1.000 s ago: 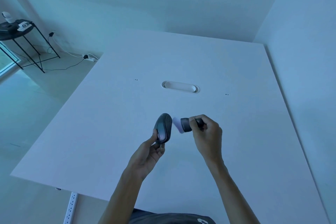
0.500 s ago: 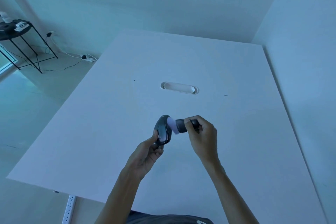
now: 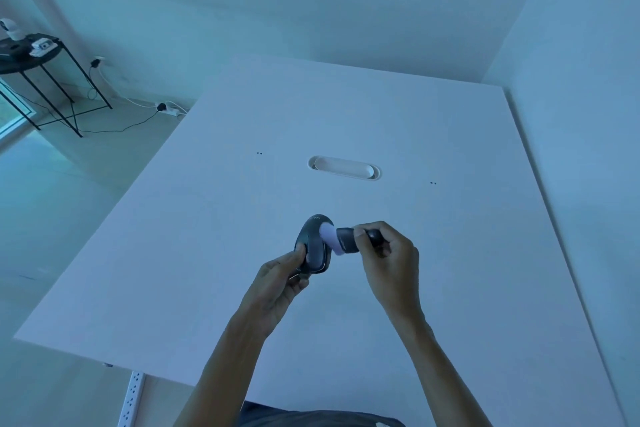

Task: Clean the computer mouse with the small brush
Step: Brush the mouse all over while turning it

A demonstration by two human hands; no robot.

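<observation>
A dark grey computer mouse [image 3: 313, 246] is held up on edge above the white table [image 3: 207, 236], gripped at its lower end by my left hand [image 3: 278, 282]. My right hand [image 3: 389, 262] is closed around the dark handle of a small brush [image 3: 343, 240]. The brush's pale bristle head points left and presses against the upper right side of the mouse. Part of the brush handle is hidden inside my right fist.
A white oval cable slot [image 3: 344, 167] sits in the table's middle, beyond my hands. A wall runs along the table's right edge. On the floor at left stand a black side table [image 3: 31, 55] and cables; a white power strip [image 3: 133, 399] hangs below the near table edge.
My right hand moved the brush leftward from a small gap until its bristles touched the mouse, and they stay on its upper side now. My left hand kept hold of the mouse.
</observation>
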